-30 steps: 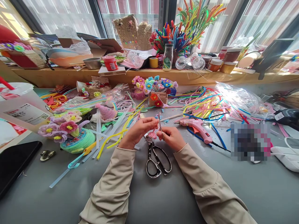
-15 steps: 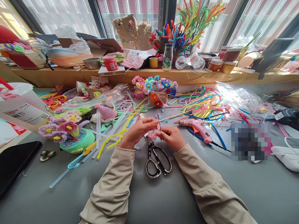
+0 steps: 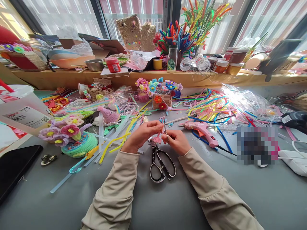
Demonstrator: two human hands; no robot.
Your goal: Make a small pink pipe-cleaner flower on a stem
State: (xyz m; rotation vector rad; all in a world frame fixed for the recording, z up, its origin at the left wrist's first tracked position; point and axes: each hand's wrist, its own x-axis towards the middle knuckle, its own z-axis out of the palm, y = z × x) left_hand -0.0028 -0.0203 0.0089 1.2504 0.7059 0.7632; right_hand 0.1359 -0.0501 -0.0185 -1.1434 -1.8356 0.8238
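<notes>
Near the middle of the table, my left hand [image 3: 145,134] is closed in a pinch on a small pink fuzzy piece [image 3: 157,139]. My right hand [image 3: 177,140] is closed round a small pair of metal scissors [image 3: 164,123], whose blades point up beside the left fingertips. Below both hands lies a larger pair of black-handled scissors [image 3: 163,164], flat on the grey table [image 3: 158,204]. Part of the pink piece hides behind the fingers.
A pink glue gun [image 3: 203,130] lies to the right, before a heap of coloured pipe cleaners [image 3: 211,107]. At left are a green pot of fuzzy flowers [image 3: 80,145], a plastic cup [image 3: 24,110], a black phone [image 3: 19,169] and translucent glue sticks [image 3: 100,127].
The small scissors show more clearly, with their blades turned slightly and a little farther right. The pink piece has shifted slightly, and my right fingers have moved a bit.
</notes>
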